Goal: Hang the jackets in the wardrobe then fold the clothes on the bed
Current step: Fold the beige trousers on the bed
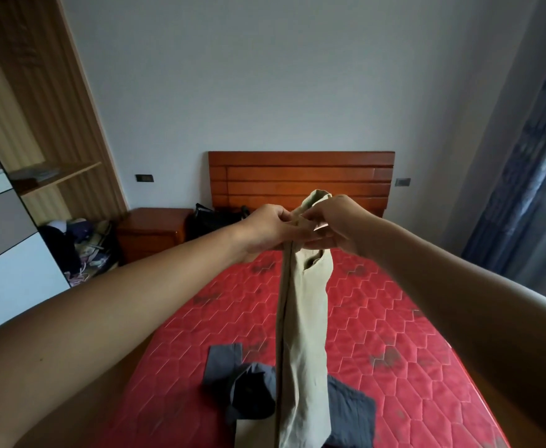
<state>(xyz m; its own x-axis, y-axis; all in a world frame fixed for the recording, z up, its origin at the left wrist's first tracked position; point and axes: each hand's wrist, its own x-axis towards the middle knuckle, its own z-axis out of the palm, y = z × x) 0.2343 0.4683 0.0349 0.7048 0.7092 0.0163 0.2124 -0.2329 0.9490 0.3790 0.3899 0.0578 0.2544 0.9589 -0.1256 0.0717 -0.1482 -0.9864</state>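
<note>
I have both hands up in front of me, close together over the bed; the left hand (pixel 270 227) is curled round the top of the trousers (pixel 307 318), thumb and fingers closed on the cloth, and the right hand (pixel 338 226) pinches the same top edge from the other side; one pair of beige trousers, doubled into a narrow strip, hangs straight down from that grip; its long axis is vertical, the top end poking up just above my fingers and the lower end running out of the bottom of the view; behind it, on the near part of the bed (pixel 394 318), lies grey clothing (pixel 252 392), showing on both sides of the strip, and I cannot tell whether it is one piece or two, since the trousers hide its middle; the mattress is red and quilted, with dark blotches; past my hands stands one wooden headboard (pixel 300 173) against the wall, with two sockets, one to its left (pixel 144 178) and one to its right (pixel 403 181); left of the headboard sits a black bag (pixel 213 221), then one nightstand (pixel 155 231), then a heap of clothes (pixel 81 247) on the floor; the wardrobe (pixel 39 124) fills the left edge, with one open shelf; a blue curtain (pixel 530 173) hangs at the right.
</note>
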